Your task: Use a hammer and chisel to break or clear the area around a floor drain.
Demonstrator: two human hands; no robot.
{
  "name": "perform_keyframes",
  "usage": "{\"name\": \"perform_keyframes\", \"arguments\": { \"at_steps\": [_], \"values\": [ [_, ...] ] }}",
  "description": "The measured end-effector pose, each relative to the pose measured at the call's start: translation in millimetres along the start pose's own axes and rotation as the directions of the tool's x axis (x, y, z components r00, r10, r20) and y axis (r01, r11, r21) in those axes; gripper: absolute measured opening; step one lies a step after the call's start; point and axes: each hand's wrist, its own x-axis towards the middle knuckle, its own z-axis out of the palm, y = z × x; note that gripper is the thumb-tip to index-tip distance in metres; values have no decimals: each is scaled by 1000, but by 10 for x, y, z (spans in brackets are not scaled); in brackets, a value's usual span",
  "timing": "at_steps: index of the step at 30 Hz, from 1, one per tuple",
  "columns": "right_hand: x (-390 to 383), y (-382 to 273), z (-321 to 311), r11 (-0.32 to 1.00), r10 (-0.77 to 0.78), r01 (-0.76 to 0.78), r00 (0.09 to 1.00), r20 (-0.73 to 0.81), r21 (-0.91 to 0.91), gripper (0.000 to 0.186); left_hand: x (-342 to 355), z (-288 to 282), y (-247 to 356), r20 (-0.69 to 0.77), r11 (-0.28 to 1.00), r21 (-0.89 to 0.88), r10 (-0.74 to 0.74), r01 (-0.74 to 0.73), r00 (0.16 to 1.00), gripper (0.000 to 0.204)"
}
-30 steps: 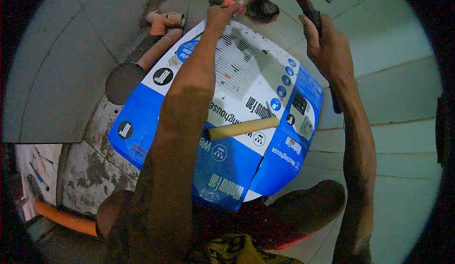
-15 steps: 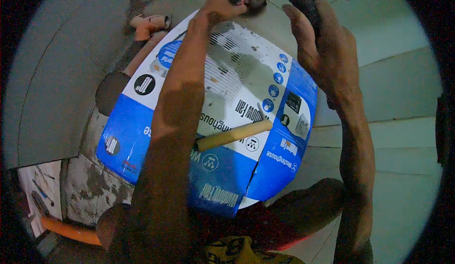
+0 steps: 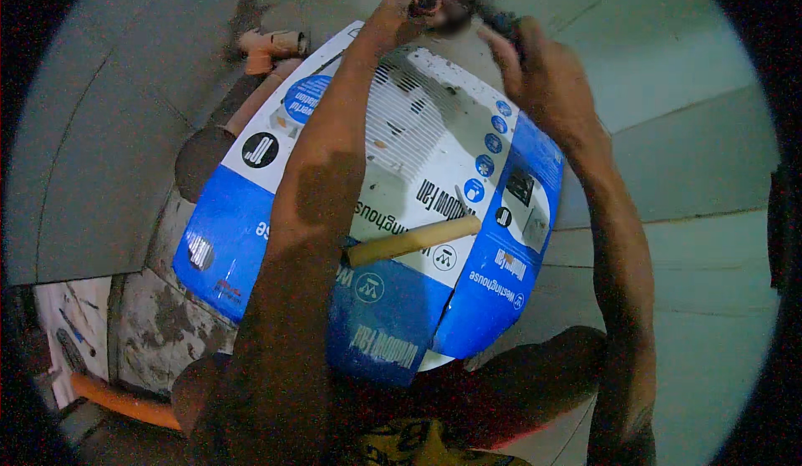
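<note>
At the top of the view, my left hand [image 3: 405, 19] is closed in a fist around what looks like a chisel [image 3: 424, 3], its round metal end showing at the thumb side. Its far end is hidden. Close by on the right, my right hand [image 3: 547, 73] grips a dark-handled hammer [image 3: 505, 25], smeared by motion, its blurred head near the left fist. Under my left forearm lies a blue and white fan carton [image 3: 401, 186], dusty and bulging. A pale yellow wooden handle [image 3: 415, 240] rests on it, one end hidden near my left forearm.
An orange-brown pipe fitting [image 3: 271, 46] and a pipe run along the wall at the carton's left. Below them is a dirty, mortar-stained ledge [image 3: 167, 332]. An orange pipe [image 3: 125, 401] lies lower left. Pale tiles [image 3: 693, 182] stretch along the right side.
My right hand has come down and left with the hammer, bringing it close to my left fist. My left hand has barely moved, and the carton and wooden handle stay in place.
</note>
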Motion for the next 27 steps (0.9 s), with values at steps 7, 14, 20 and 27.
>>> {"name": "perform_keyframes", "arguments": {
  "at_steps": [7,14,20,27],
  "values": [
    [54,-429,-511,906,-83,280,853,-515,317,19,-190,-142,286,-81,999,45,7,-4,997,32],
    [177,-218,-39,999,5,-6,999,33,38,27,-79,-12,-33,-45,944,297,-136,143,990,39],
    [28,-269,-218,908,-224,367,832,-508,201,30,-175,-67,340,18,996,-55,-75,75,997,34],
    [-80,-159,37,998,43,-44,998,41,39,32,-180,-28,252,-6,986,156,-56,57,998,34]
  ]
}}
